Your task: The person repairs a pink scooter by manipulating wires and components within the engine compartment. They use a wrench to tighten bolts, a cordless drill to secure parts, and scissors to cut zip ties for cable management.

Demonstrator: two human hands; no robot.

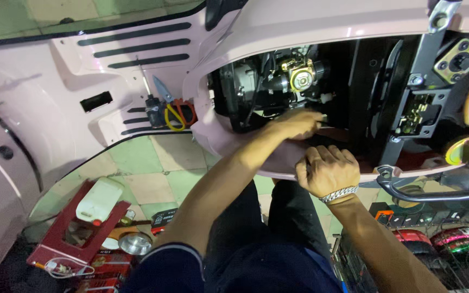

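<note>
Two hands work at the open side of a pink scooter body [321, 21]. Left hand [298, 123] reaches into the engine bay [278, 81], fingers pinched on something small and hidden — likely a fitting being seated. Right hand [327, 171], fist closed, braces on the glossy panel rim. Next calls for a steady feel. Black metal, brass-coloured carburettor [302, 79]; scissors [168, 108] rest on the footboard.

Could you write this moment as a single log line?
left hand: reaching into engine bay | right hand: gripping pink body edge | pliers on footboard
</note>
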